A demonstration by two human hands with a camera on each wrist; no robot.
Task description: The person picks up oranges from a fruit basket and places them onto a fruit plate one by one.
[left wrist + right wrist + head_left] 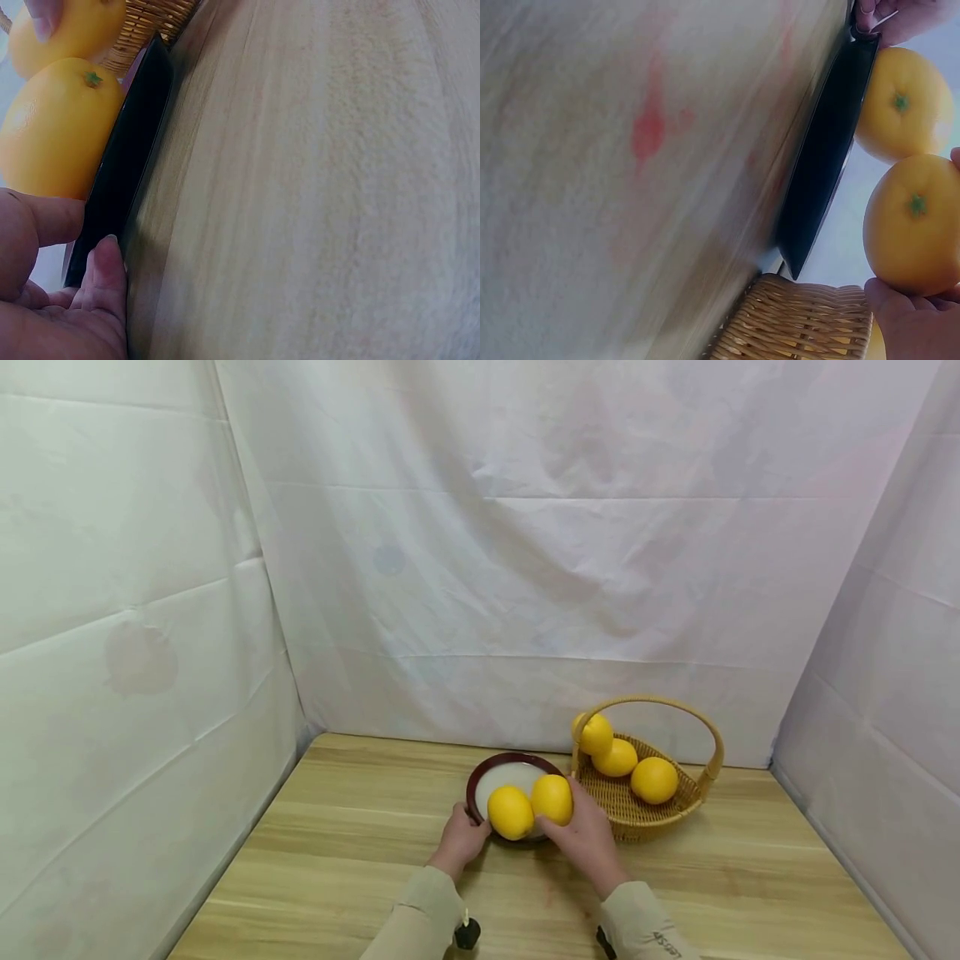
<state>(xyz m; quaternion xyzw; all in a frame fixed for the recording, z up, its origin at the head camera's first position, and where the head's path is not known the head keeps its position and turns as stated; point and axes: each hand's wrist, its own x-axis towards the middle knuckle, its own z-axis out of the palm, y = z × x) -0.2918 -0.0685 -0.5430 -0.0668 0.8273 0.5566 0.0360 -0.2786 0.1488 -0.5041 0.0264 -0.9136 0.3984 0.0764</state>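
A round plate [487, 774] with a dark red rim and pale inside stands on the table. My left hand [461, 838] grips its near-left rim, thumb on top and fingers beneath in the left wrist view. One orange [511, 812] lies on the plate close to that thumb. With my right hand [585, 831] I hold a second orange [551, 799] over the plate's right side, right beside the first. The green stem ends of both oranges show in the right wrist view.
A wicker basket [626, 817] with a tall arched handle stands just right of the plate. It holds three more oranges [654, 780]. The wooden table [337, 827] is bounded by white cloth walls [480, 610] at the back and both sides.
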